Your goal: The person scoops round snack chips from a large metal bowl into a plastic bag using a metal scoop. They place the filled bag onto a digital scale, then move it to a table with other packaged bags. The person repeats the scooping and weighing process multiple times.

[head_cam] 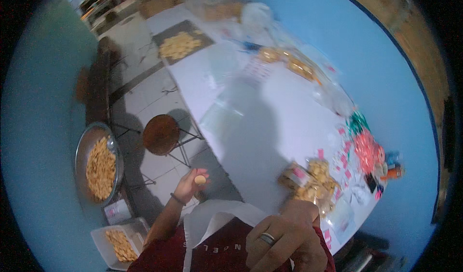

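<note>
My left hand (pixel 188 186), with a dark band at the wrist, is over the tiled floor beside the table's edge. A small round beige piece (pixel 200 179) sits in its fingers; the blur hides exactly what it is. Close to the camera is my right hand (pixel 287 241), curled, wearing a ring. Whether anything is between its fingers is hidden. Just past it on the white tabletop (pixel 249 160) lie clear bags of yellowish snack chips (pixel 320 174), one bearing a pink-and-white label (pixel 301 175).
Left stand a metal basin of chips (pixel 101 169), a plastic tub of chips (pixel 121 245) and a round stool (pixel 161 134). A dark tray of pale pieces (pixel 181 44) sits at the table's far end. Red plastic ties (pixel 364 151) and filled bags (pixel 300 69) line the wall side.
</note>
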{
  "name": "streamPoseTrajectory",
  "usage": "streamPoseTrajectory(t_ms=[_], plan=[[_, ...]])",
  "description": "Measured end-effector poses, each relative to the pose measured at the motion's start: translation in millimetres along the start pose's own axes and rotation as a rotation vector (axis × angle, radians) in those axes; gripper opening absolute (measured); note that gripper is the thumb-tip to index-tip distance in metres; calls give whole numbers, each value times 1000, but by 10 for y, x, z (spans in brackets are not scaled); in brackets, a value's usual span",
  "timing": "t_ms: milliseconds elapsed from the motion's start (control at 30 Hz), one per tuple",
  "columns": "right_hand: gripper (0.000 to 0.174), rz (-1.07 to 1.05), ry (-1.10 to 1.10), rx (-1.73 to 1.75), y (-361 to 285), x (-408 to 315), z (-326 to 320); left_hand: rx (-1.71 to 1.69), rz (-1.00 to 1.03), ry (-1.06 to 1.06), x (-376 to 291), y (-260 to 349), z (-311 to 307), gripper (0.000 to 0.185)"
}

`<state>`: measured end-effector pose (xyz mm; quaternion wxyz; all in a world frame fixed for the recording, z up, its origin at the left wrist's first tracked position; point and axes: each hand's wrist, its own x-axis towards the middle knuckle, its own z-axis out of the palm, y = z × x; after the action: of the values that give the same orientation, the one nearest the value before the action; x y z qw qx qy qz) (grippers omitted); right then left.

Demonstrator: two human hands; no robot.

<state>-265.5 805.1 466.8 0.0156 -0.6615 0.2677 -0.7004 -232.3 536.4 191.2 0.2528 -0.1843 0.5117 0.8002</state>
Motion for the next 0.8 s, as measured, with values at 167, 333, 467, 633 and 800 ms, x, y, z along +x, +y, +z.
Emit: streamPoseTrajectory(t_ms=[167,333,467,633,800], plan=[[38,12,-75,203,1339,655,432,-145,126,91,-490,271,-1247,44],[29,116,-247,431,2660,1161,793,-305,385,246,-1036,751,-2320,52],[42,584,-503,-105,3728,1316,877,-626,712,165,-1455,1294,-2923,65],[42,393,-654,-690,5413,1197,1370,-639,851,155,-1860,1683,-3381,74],[34,330,-842,-615,6468,1091,1749,-655,875,303,-2091,1773,-3874,78]])
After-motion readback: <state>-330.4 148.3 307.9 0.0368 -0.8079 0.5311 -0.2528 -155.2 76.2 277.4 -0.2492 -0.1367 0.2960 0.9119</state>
